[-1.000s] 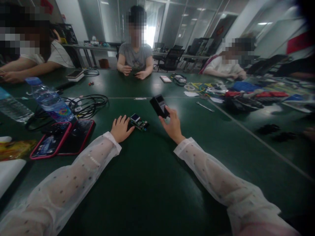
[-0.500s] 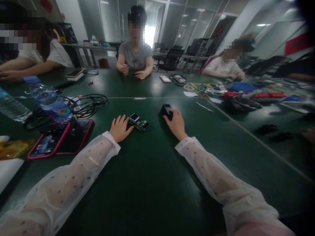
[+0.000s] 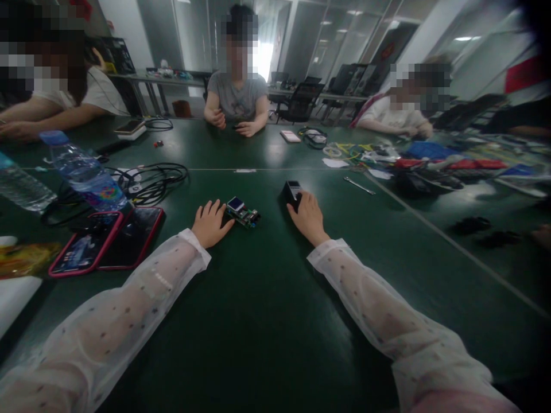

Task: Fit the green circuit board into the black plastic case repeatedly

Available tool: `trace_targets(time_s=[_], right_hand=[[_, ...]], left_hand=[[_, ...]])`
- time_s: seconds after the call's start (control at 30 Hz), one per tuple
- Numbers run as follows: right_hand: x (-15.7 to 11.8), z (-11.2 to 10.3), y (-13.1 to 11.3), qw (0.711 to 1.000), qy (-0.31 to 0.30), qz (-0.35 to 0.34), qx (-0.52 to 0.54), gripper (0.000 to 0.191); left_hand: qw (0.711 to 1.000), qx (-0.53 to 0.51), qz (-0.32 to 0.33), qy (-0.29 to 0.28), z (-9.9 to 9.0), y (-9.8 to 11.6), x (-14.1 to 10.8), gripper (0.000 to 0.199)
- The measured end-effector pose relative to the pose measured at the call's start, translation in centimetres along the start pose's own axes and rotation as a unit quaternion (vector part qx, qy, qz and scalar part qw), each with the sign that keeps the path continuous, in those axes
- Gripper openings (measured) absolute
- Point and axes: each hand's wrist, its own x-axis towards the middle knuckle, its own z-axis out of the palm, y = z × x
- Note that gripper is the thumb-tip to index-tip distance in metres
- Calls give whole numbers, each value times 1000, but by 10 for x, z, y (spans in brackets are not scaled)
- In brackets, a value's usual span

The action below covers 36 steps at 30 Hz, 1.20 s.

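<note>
My left hand [image 3: 210, 222] lies on the table with its fingers stretched out and open. Its fingertips and thumb are at the left end of a small green circuit board [image 3: 244, 213], which carries a little screen. My right hand [image 3: 308, 218] is closed around the near right side of a black box-shaped device [image 3: 292, 192] with a greyish face. That device rests on the green table [image 3: 258, 298], and part of it is hidden by my fingers.
On the left are two red-edged phones [image 3: 131, 238], a water bottle [image 3: 84, 172], another bottle [image 3: 26, 186] and coiled black cables [image 3: 166, 178]. To the right lie a wrench [image 3: 359, 186] and a heap of cables and tools [image 3: 434, 166]. Several people sit around the table.
</note>
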Motion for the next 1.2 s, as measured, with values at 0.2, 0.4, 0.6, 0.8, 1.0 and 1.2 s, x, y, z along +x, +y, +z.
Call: trace_targets(time_s=[0.2, 0.4, 0.6, 0.8, 1.0, 1.2], right_hand=[[0, 0, -1, 1000, -4, -3, 1, 54], [1, -1, -1, 999, -13, -2, 34, 52], [2, -9, -12, 995, 41, -40, 87, 50], [-14, -17, -57, 971, 58, -110, 202, 53], [-38, -26, -97, 936, -36, -190, 294, 53], [-39, -25, -98, 938, -74, -190, 280, 52]], left_hand=[[1000, -1, 0, -4, -1, 0, 0, 68], [1000, -2, 2, 6, 4, -3, 2, 68], [1000, -1, 9, 9, 5, -3, 2, 69], [1000, 7, -2, 6, 2, 1, 1, 65], [999, 10, -3, 34, 10, -1, 0, 65], [999, 9, -1, 34, 10, -1, 0, 65]])
